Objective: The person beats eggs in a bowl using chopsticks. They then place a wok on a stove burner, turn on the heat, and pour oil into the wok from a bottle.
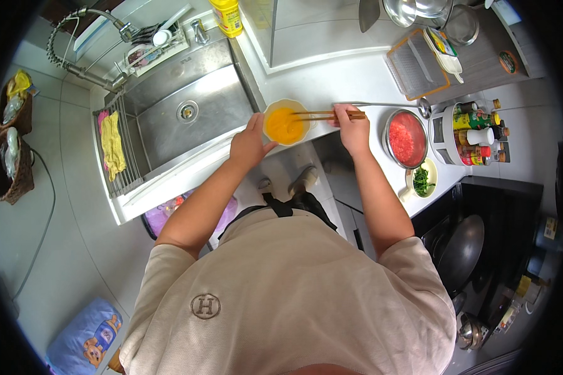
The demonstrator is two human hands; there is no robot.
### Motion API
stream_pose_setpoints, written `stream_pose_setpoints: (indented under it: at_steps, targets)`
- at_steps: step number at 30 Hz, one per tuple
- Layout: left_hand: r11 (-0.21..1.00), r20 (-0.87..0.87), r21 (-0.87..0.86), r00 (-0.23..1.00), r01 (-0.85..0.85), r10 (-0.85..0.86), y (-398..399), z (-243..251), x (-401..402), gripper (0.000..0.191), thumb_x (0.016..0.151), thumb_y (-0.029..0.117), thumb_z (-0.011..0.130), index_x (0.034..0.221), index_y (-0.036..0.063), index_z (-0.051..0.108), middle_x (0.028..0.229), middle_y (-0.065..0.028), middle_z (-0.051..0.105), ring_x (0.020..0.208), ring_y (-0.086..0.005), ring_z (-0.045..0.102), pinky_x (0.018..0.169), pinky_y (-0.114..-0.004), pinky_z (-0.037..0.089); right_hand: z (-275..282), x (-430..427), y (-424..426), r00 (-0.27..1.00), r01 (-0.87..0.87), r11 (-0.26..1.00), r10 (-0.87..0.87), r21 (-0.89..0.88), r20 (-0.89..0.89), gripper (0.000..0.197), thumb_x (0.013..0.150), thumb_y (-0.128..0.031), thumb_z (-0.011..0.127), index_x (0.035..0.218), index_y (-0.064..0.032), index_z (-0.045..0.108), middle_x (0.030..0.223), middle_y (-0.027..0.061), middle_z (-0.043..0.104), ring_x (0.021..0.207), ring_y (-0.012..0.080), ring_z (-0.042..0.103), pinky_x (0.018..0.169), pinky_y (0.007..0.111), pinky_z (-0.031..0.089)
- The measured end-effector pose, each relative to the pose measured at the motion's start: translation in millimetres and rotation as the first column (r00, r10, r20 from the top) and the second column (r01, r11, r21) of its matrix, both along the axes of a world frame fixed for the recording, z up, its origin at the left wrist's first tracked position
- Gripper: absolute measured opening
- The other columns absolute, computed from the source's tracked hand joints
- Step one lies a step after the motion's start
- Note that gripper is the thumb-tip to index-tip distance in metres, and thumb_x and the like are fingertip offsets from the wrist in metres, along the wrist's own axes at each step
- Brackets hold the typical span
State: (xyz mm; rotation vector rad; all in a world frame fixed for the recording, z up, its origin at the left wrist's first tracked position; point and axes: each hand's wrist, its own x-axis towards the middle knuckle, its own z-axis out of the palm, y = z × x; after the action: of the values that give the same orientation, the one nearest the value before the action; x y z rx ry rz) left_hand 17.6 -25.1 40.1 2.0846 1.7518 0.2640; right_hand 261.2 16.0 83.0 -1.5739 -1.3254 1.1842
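Note:
A cream scalloped bowl (304,137) stands at the counter's front edge, beside the sink. Yellow beaten egg (281,125) fills much of it. My left hand (248,145) steadies the bowl from its left side, fingers along the rim and thumb at the near side. In my right hand (354,129) is a pair of wooden chopsticks (316,115), held level, with their tips in the egg. Right of that hand sits a steel bowl (406,165) of chopped red food (402,138), perhaps tomato. Chopped greens (421,182) lie in a small cream handled bowl (432,169) next to it.
A steel sink (164,136) with a spring faucet (89,77) is at left. A ladle (423,108) lies behind my right hand. Bottles fill a white rack (445,136) at right. A dark wok (464,253) sits on the stove, near right. A yellow cloth (112,145) hangs on the sink's rack.

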Motion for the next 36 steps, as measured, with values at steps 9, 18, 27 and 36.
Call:
stream_pose_setpoints:
  at_steps: [9,18,27,36]
  targets:
    - [1.000,-0.031,-0.024,1.000,-0.002,0.001,0,0,1,0.078,0.073,0.042,0.065,0.131,0.0045,0.028,0.134,-0.0128,0.036,0.089,-0.0323,0.059,0.075,-0.039,0.049,-19,-8,-1,0.948,-0.006,0.975,-0.065,-0.220,-0.312,0.020,0.087,-0.015,0.051,0.081,0.0031,0.058,0.069,0.0102,0.061,0.059,0.0159,0.061,0.054,0.025,0.050]
    - [1.000,-0.025,-0.011,1.000,-0.001,0.001,1,-1,-1,0.078,0.073,0.042,0.065,0.131,0.0041,0.028,0.134,-0.0124,0.036,0.089,-0.0322,0.059,0.075,-0.038,0.049,-29,-7,6,0.875,0.287,0.951,-0.310,-0.117,-0.372,0.021,0.088,-0.016,0.051,0.082,0.0028,0.057,0.075,0.0113,0.062,0.061,0.0172,0.062,0.056,0.026,0.051]
    - [0.999,-0.025,-0.039,1.000,-0.008,0.007,1,3,1,0.077,0.073,0.040,0.066,0.130,0.0042,0.029,0.134,-0.0124,0.036,0.091,-0.0318,0.058,0.075,-0.038,0.048,8,-2,4,0.993,0.087,0.993,-0.094,0.085,0.077,0.022,0.085,-0.016,0.054,0.076,0.0026,0.060,0.061,0.0057,0.060,0.057,0.0104,0.058,0.055,0.023,0.046]
    - [1.000,-0.018,-0.021,1.000,0.011,-0.011,1,1,-1,0.078,0.073,0.040,0.066,0.130,0.0043,0.028,0.134,-0.0133,0.036,0.089,-0.0322,0.059,0.074,-0.039,0.049,1,-5,9,0.994,0.007,0.998,-0.013,-0.059,-0.105,0.021,0.086,-0.016,0.053,0.079,0.0024,0.060,0.067,0.0066,0.061,0.058,0.0117,0.058,0.056,0.023,0.048]
